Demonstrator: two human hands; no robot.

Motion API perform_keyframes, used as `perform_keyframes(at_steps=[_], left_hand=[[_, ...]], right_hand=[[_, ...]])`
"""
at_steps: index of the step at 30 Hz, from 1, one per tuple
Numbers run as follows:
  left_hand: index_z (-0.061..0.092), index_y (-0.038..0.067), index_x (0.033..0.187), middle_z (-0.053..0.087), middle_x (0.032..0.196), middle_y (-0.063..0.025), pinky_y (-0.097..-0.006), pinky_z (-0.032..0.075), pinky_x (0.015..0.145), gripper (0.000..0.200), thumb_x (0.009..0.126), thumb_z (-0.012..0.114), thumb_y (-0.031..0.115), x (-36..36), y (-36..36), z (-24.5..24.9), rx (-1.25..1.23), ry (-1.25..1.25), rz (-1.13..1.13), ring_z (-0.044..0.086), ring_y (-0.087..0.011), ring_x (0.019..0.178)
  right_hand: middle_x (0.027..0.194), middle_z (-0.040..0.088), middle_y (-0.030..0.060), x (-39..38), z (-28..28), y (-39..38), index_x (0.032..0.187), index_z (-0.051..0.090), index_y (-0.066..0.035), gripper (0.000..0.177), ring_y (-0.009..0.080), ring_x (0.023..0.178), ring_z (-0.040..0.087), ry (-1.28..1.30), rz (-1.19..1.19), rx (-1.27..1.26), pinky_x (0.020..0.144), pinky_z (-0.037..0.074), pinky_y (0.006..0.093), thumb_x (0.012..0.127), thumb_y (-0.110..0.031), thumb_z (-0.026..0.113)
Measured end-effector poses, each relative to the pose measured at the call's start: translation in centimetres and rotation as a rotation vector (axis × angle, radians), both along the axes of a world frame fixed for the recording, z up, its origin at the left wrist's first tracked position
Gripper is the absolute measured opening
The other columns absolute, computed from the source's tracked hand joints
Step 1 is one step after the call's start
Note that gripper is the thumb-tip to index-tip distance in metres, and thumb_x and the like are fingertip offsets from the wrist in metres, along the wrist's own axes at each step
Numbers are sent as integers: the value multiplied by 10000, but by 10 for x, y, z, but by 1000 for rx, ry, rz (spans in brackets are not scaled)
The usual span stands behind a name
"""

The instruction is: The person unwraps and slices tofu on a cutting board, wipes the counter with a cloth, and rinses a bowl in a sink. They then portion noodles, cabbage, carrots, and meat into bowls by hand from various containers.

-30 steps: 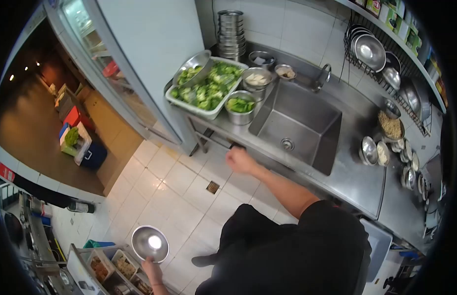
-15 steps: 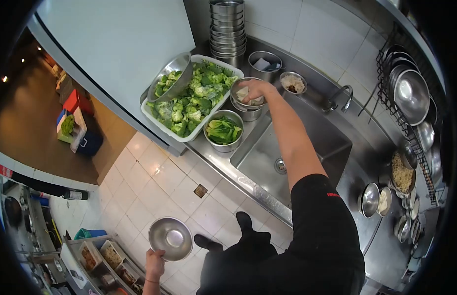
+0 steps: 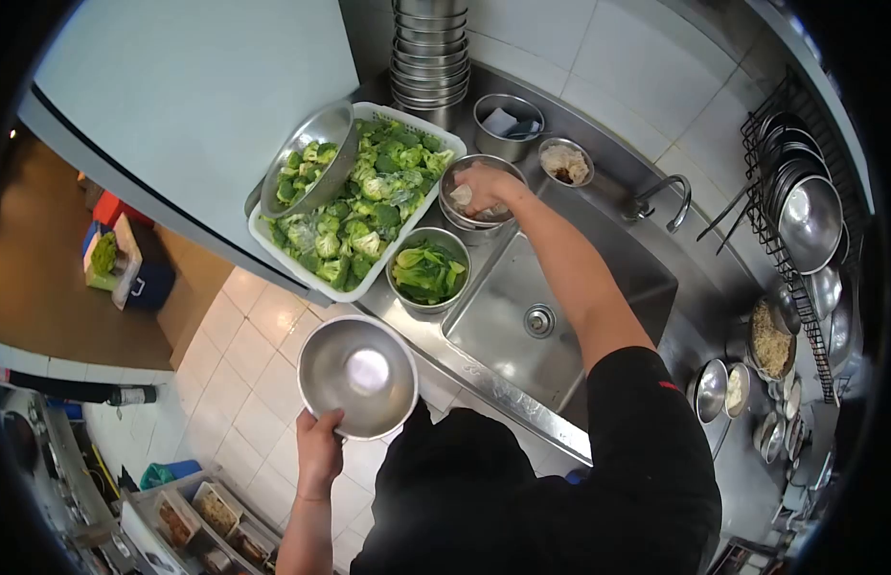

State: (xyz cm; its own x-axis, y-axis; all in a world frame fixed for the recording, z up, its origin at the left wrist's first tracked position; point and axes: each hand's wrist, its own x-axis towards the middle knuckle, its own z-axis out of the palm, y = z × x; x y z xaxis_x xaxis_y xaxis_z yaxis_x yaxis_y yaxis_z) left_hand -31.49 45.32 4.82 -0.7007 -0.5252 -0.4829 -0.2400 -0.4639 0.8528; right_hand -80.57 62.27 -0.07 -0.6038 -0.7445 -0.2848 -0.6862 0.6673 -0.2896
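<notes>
My left hand (image 3: 320,447) grips the rim of a steel mixing bowl (image 3: 321,369), thumb over the edge; nothing lies inside it. At the far side, my right hand (image 3: 488,186) reaches down into a steel bowl (image 3: 508,171) that rests on another steel container. Its fingers are curled among pale pieces (image 3: 462,195), and the fingertips are partly hidden. Just in front stands a steel pot of green leafy vegetables (image 3: 429,272). To its left, a white basket (image 3: 364,289) is full of broccoli (image 3: 374,211), with a tilted steel bowl (image 3: 340,158) of broccoli on top.
A steel sink (image 3: 503,335) with a faucet (image 3: 677,203) lies under my right arm. Behind are stacked steel pots (image 3: 428,72), a pot with a utensil (image 3: 509,144) and a small bowl of pale food (image 3: 565,163). Pans hang on a wire rack (image 3: 800,278) at right.
My left hand has raised the mixing bowl up toward the counter and nearer the camera. My right hand has sunk deeper into its bowl, with its fingers more curled.
</notes>
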Motion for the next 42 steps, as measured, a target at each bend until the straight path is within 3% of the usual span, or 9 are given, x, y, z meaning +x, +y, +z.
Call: perform_keyframes(at_steps=[6, 17, 21, 26, 29, 31, 33, 39, 42], left_hand=[[549, -84, 1157, 656, 1041, -160, -301, 534, 756, 303, 874, 510, 19, -104, -19, -6, 70, 84, -294, 652, -202, 921], [415, -101, 1267, 574, 1186, -213, -382, 589, 835, 370, 917, 425, 18, -206, 1, -23, 220, 134, -545, 664, -300, 982], [416, -85, 1274, 572, 1193, -207, -391, 594, 825, 380, 906, 417, 8, -216, 10, -24, 271, 126, -517, 661, -299, 989], [461, -123, 1224, 599, 1143, -212, -366, 624, 753, 353, 898, 419, 4, -204, 18, -35, 239, 116, -498, 672, -299, 957], [435, -93, 1273, 601, 1163, -206, -379, 626, 742, 386, 899, 403, -4, -197, 19, -41, 269, 80, -477, 669, -307, 971], [430, -95, 1281, 595, 1182, -215, -393, 628, 735, 398, 893, 403, -12, -190, 16, -43, 251, 114, -461, 668, -316, 975], [435, -126, 1258, 596, 1172, -235, -403, 629, 733, 388, 885, 407, -22, -180, 16, -40, 238, 110, -387, 672, -333, 956], [415, -133, 1255, 589, 1149, -243, -458, 632, 679, 398, 865, 430, -54, -168, 15, -35, 310, 121, -295, 668, -352, 913], [429, -153, 1238, 594, 1140, -255, -420, 636, 667, 388, 864, 418, -48, -165, 17, -33, 214, 128, -276, 676, -350, 901]], right_hand=[[1070, 602, 68, 6, 40, 4, 1171, 605, -130, 579, 232, 958, 623, -362, -340, -65, 601, 595, 400, 631, -200, 804], [1033, 615, 31, 33, 96, 23, 1177, 605, -115, 453, 152, 923, 597, -708, -472, -455, 715, 519, 304, 758, -183, 766], [1067, 603, 69, 97, 91, -2, 1140, 621, -99, 495, 201, 962, 586, -529, -51, -376, 834, 485, 362, 709, -275, 789], [1150, 545, 156, 160, 53, -20, 1170, 618, -103, 538, 285, 1047, 563, -187, 15, -123, 900, 471, 414, 713, -345, 764], [1137, 580, 166, 121, 66, 6, 1185, 601, -81, 526, 282, 1023, 582, -181, -133, -482, 887, 484, 418, 746, -334, 743], [1231, 572, 181, 74, 87, 15, 1177, 613, -88, 502, 338, 1162, 530, -350, -335, -234, 957, 458, 420, 749, -329, 716], [1206, 609, 179, 49, 57, 21, 1179, 614, -80, 485, 332, 1167, 550, -124, -445, -195, 961, 462, 412, 759, -300, 712], [1169, 638, 184, 40, 12, 5, 1254, 570, -86, 581, 366, 1073, 616, 183, -270, 125, 962, 478, 395, 710, -165, 758], [1150, 645, 189, 23, -15, 13, 1233, 588, -80, 579, 386, 1093, 601, 44, -290, -27, 969, 471, 400, 690, -135, 780]])
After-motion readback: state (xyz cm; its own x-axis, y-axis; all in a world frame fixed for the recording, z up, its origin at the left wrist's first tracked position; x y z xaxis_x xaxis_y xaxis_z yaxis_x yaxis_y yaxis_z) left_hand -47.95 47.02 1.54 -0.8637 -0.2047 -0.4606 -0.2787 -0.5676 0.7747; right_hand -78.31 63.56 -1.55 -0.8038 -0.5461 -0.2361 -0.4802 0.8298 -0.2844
